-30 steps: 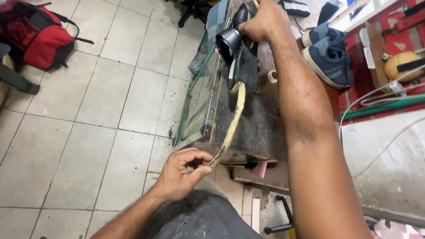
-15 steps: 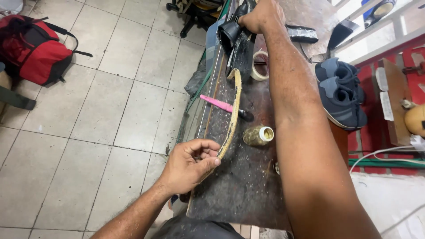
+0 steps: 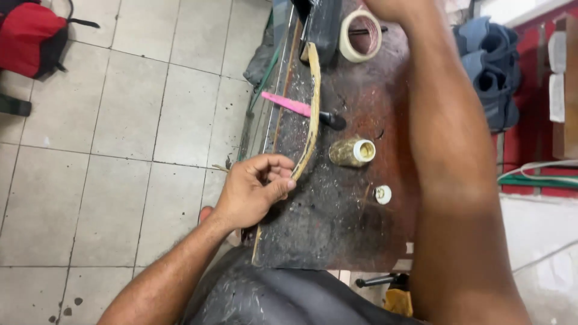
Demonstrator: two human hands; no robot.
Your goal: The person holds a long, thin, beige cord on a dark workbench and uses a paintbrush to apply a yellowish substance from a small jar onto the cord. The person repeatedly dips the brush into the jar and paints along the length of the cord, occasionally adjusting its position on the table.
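Observation:
My left hand pinches the near end of a long tan strip that curves away over a dark, scuffed workbench. The strip's far end meets a black shoe at the top of the bench. My right arm reaches up along the bench's right side; only the wrist edge of my right hand shows at the top of the view, its fingers cut off. Beside the strip lie a small yellowish glue bottle on its side and a white cap.
A pink-handled tool lies across the bench's left edge. A tape roll sits near the top. Blue shoes rest on the right, cables below them. A red bag sits on the tiled floor.
The view has tilted down and closer to the bench, so my right hand has slid out of the top. My left hand keeps its pinch on the strip's end.

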